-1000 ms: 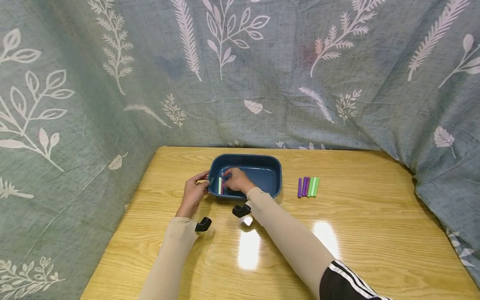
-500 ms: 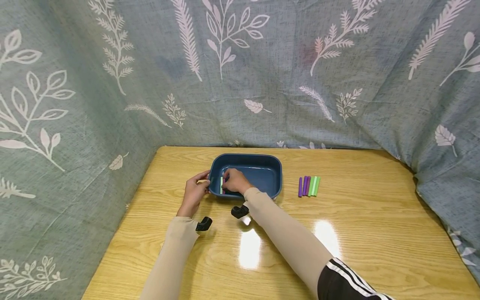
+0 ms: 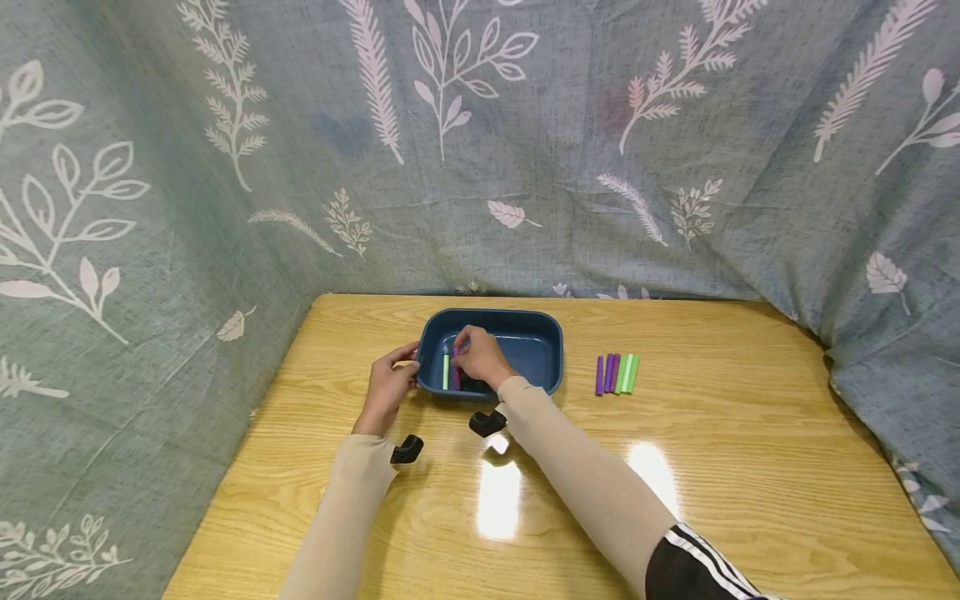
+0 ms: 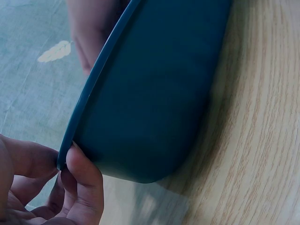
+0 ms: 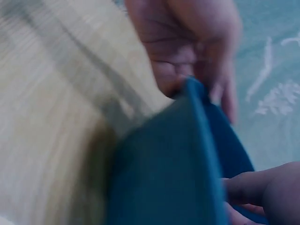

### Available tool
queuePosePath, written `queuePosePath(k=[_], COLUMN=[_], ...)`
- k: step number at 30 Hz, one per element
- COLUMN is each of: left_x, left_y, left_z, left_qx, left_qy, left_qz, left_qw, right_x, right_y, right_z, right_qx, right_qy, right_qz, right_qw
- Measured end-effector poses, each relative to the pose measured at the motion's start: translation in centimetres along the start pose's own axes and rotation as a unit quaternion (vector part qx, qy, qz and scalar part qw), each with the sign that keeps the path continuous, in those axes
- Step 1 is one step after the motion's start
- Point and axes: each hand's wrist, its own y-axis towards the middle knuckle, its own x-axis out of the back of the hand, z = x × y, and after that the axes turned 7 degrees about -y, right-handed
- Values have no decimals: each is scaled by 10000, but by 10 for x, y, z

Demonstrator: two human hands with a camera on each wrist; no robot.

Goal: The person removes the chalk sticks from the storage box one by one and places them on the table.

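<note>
A dark blue rectangular plastic basin (image 3: 525,313) stands on the table. My left hand (image 3: 388,387) grips its left rim, thumb and fingers on either side of the edge, as the left wrist view shows with the hand (image 4: 84,183) at the basin's corner. My right hand (image 3: 480,357) reaches inside the basin. Its fingertips pinch a slim purple stick (image 3: 457,379), whose lower end shows below them. Left of that lies a light green stick (image 3: 446,372), apart from it. In the right wrist view the basin wall (image 5: 164,173) hides most of the right fingers (image 5: 248,187).
Right of the basin, several purple and green sticks (image 3: 617,374) lie side by side on the wooden table (image 3: 750,433). A grey-blue leaf-patterned cloth (image 3: 570,225) hangs along the back and sides. Black camera mounts sit at both wrists.
The purple stick and the right hand have shifted right, opening a gap from the green stick, which has also moved slightly right. My left hand keeps its place on the rim.
</note>
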Motion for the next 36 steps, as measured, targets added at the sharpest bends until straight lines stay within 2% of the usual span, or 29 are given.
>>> queuePosePath(k=[4, 12, 20, 28, 36], left_x=[2, 5, 4, 2, -1], left_y=[0, -1, 0, 0, 0], left_z=[0, -2, 1, 1, 0], left_qx=[0, -4, 16, -7, 23], left_qy=[1, 69, 120, 141, 65], left_qz=[-24, -85, -78, -40, 14], left_qw=[10000, 9999, 9999, 9999, 10000], right_x=[20, 67, 113, 153, 182], right_y=[-3, -14, -30, -55, -84], right_z=[-5, -10, -31, -63, -101], right_qx=[-159, -509, -662, -911, -1081], right_qy=[503, 972, 1378, 1515, 1273], right_qz=[-58, -148, -475, -669, -898], right_qw=[9986, 9939, 9871, 9820, 9819])
